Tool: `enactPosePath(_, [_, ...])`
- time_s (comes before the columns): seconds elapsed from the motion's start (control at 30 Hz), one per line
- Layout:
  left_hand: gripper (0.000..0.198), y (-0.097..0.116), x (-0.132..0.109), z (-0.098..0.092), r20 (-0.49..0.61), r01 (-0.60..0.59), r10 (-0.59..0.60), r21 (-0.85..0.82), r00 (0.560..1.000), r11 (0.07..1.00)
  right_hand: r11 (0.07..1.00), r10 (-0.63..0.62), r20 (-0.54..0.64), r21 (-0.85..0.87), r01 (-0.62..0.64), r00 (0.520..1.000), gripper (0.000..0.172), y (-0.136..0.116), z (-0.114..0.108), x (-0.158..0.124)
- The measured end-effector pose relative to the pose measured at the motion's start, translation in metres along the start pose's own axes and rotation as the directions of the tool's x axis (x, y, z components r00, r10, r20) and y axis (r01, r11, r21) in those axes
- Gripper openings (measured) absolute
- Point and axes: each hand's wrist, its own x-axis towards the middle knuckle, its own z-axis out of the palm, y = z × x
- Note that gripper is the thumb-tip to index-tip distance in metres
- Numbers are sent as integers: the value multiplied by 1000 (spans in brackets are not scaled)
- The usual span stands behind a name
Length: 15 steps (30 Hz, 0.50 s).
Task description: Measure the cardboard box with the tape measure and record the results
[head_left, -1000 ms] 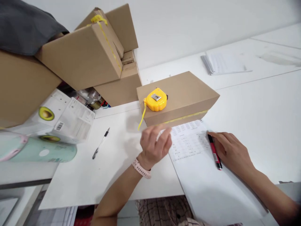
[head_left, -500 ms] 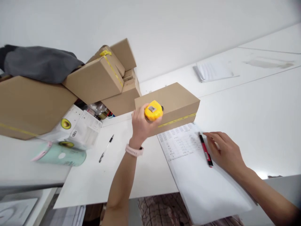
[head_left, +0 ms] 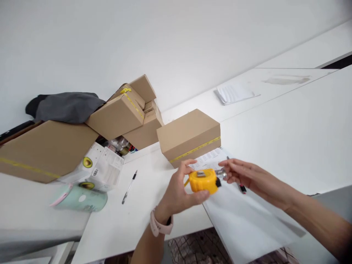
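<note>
Yellow tape measure (head_left: 204, 181) held in the left hand (head_left: 176, 192) over the bench's near side

A closed carton (head_left: 189, 134), its contents hidden, stands on the bench (head_left: 280, 139), well in from the near edge. At the bench's left end are at least three more cartons (head_left: 115, 117), with a dark cloth (head_left: 68, 106) lying on top. Jars (head_left: 123, 148) show in the gap below them.

A second ago the tape measure lay on the closed carton; half a second ago the left hand had it above there. Now it is nearer the near edge, above the sheets (head_left: 253, 227), the left fingers and thumb curved firmly round it. The right hand (head_left: 249, 176) has come up from beside the red pen (head_left: 242, 188); its fingers are partly bent, tips at a shiny piece on the tape measure's right end. Whether they grip it, I cannot tell.

Counted: one tape measure, two pens (the red one and a clear pen (head_left: 129, 187) towards the left), one paper stack (head_left: 235, 93) near the far edge, one green cylinder (head_left: 82, 199) lying on its side.
</note>
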Motion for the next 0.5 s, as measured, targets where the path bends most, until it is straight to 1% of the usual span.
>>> enactPosePath(0.07, [67, -7, 1, -24, -87, 2, -5, -40, 996, 999, 996, -76, -51, 42, 78, 996, 38, -11, -20, 20])
enactPosePath(0.13, [63, -15, 4, -56, -228, 18, -51, -143, 972, 989, 982, -158, -170, 80, 173, 973, 25, -29, -46, 46])
enactPosePath(0.2, [62, -25, 7, -93, -386, 19, -121, -257, 914, 966, 960, -191, -265, 152, 237, 945, 15, -51, -72, 74])
enactPosePath(0.27, [57, -35, 7, -128, -453, 27, -156, -278, 878, 960, 954, -184, -325, 169, 249, 928, 14, -71, -93, 102])
enactPosePath(0.3, [53, -41, 5, -144, -480, 36, -175, -284, 860, 958, 965, -168, -358, 130, 228, 918, 17, -78, -99, 116])
enactPosePath(0.37, [50, -52, -1, -171, -516, 63, -219, -303, 828, 951, 977, -147, -397, 87, 197, 906, 19, -86, -103, 142])
enactPosePath(0.4, [50, -58, -5, -181, -529, 75, -241, -315, 814, 946, 982, -136, -407, 64, 177, 903, 16, -87, -102, 154])
enactPosePath(0.43, [50, -64, -9, -188, -538, 87, -262, -329, 801, 941, 987, -122, -413, 42, 152, 903, 18, -86, -98, 165])
enactPosePath(0.5, [52, -76, -14, -197, -547, 109, -300, -354, 781, 929, 995, -95, -416, -5, 103, 904, 31, -83, -86, 185])
